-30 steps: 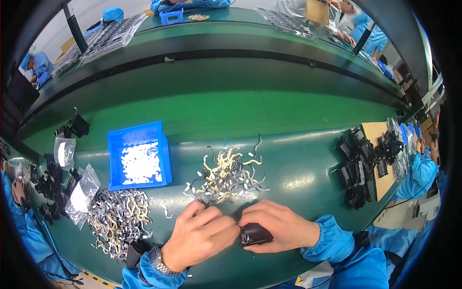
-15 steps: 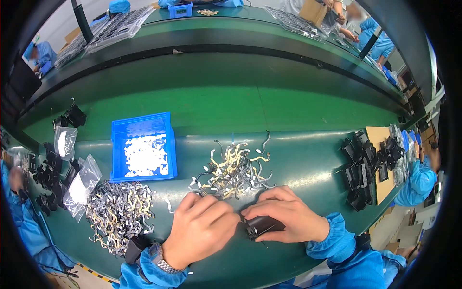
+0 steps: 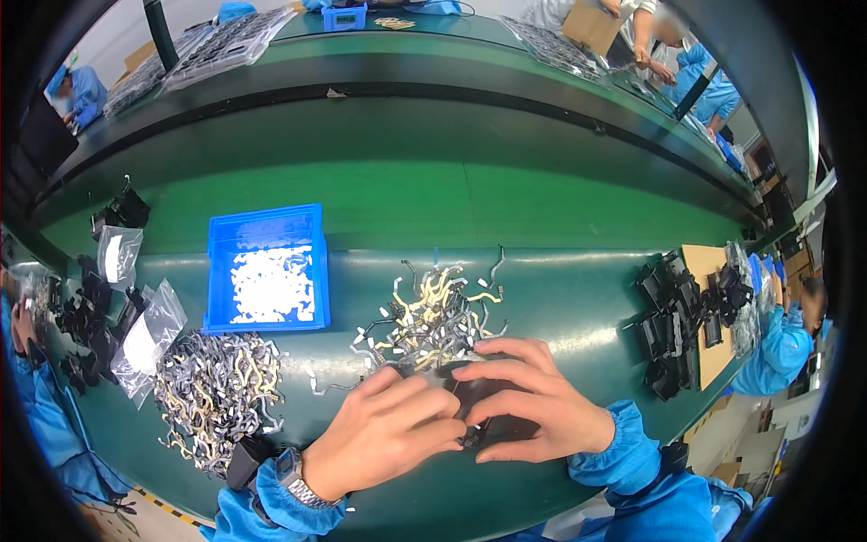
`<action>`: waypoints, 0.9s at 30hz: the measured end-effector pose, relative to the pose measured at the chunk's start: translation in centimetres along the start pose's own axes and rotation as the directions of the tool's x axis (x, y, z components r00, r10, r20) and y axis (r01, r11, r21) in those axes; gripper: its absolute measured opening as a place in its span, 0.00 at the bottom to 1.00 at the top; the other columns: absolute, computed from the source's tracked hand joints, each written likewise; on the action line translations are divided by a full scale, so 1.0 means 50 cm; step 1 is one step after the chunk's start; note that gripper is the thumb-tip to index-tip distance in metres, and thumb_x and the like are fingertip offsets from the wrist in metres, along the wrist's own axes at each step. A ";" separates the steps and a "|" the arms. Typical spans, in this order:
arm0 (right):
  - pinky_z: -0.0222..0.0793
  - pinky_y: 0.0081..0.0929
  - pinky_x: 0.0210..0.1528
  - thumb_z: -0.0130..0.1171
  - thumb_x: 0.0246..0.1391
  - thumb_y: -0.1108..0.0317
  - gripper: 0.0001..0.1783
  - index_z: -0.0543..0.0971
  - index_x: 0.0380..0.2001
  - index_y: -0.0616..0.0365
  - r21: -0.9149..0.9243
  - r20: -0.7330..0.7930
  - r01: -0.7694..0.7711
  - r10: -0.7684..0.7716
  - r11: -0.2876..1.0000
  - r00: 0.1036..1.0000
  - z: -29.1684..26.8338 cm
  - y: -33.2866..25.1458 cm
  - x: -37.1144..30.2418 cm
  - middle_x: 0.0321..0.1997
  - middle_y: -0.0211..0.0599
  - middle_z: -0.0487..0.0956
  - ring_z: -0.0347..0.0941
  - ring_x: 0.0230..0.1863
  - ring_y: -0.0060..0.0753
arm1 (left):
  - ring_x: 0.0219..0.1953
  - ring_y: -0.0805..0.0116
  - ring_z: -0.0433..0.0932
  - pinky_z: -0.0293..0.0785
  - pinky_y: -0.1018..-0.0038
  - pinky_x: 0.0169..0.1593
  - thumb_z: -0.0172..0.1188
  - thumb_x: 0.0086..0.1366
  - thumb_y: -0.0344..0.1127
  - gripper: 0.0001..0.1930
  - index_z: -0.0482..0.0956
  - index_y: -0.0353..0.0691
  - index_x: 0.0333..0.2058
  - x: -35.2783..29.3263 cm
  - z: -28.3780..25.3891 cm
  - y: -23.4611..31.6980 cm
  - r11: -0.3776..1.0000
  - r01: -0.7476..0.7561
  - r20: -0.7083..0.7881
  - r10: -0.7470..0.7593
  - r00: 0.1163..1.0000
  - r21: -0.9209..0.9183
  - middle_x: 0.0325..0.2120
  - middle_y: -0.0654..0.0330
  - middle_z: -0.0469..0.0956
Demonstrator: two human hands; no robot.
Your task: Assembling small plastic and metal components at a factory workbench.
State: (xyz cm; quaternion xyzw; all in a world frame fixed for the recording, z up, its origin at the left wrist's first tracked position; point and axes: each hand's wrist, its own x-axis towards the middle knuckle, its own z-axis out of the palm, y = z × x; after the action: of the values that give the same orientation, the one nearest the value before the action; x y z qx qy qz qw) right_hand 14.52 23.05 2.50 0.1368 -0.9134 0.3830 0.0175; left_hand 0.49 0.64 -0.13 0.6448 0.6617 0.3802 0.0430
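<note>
My right hand (image 3: pixel 549 408) is wrapped round a black plastic housing (image 3: pixel 508 428), its fingers over the top and the thumb low on the near side. My left hand (image 3: pixel 386 435) presses curled fingertips against the housing's left end. What those fingertips pinch, if anything, is hidden. Just beyond both hands lies a loose heap of short grey and cream cables (image 3: pixel 435 316) with small white connectors. One single cable (image 3: pixel 330 388) rests apart, left of that heap. Another black part (image 3: pixel 246 462) sits beside my left wrist.
A denser cable pile (image 3: pixel 217 384) is on the left, below a blue bin (image 3: pixel 266 328) of small white pieces. Clear plastic bags (image 3: pixel 149 339) and black parts (image 3: pixel 88 312) lie farther left. More black housings (image 3: pixel 666 321) are at right beside a cardboard sheet (image 3: pixel 703 361). Co-workers sit around.
My left hand has shifted right and slightly down, with its fingertips now at the housing's near left end. The right hand's fingers have spread over the housing, which has turned a little.
</note>
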 end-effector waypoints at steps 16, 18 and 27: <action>0.63 0.46 0.64 0.83 0.47 0.63 0.10 0.88 0.30 0.45 -0.001 -0.128 0.059 -0.059 0.998 0.990 0.021 0.003 -0.007 0.61 0.24 0.83 0.72 0.68 0.45 | 0.43 0.63 0.84 0.81 0.66 0.45 0.75 0.58 0.33 0.09 0.89 0.45 0.39 -0.006 0.001 -0.002 0.969 0.078 0.010 -0.078 0.997 -0.235 0.39 0.66 0.87; 0.63 0.47 0.63 0.83 0.46 0.64 0.10 0.88 0.29 0.46 -0.007 -0.142 0.055 -0.055 0.998 0.988 0.021 0.000 -0.007 0.60 0.24 0.84 0.72 0.68 0.45 | 0.43 0.62 0.84 0.81 0.65 0.45 0.75 0.59 0.33 0.09 0.89 0.45 0.39 -0.007 0.003 -0.003 0.972 0.067 0.004 -0.067 0.998 -0.225 0.39 0.66 0.87; 0.70 0.46 0.57 0.84 0.44 0.62 0.10 0.92 0.30 0.46 -0.231 -0.166 0.157 -0.198 0.960 0.966 0.008 -0.019 -0.004 0.58 0.25 0.86 0.76 0.64 0.45 | 0.42 0.62 0.84 0.80 0.66 0.45 0.75 0.61 0.33 0.08 0.89 0.44 0.39 -0.007 0.000 0.000 0.977 0.072 0.019 -0.070 0.997 -0.201 0.38 0.65 0.87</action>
State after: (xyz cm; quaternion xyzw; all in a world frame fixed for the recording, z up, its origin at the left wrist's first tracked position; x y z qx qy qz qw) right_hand 14.99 22.18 2.83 0.1791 -0.9279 0.2894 0.1526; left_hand 0.54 0.34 -0.31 0.6153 0.6420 0.4399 0.1255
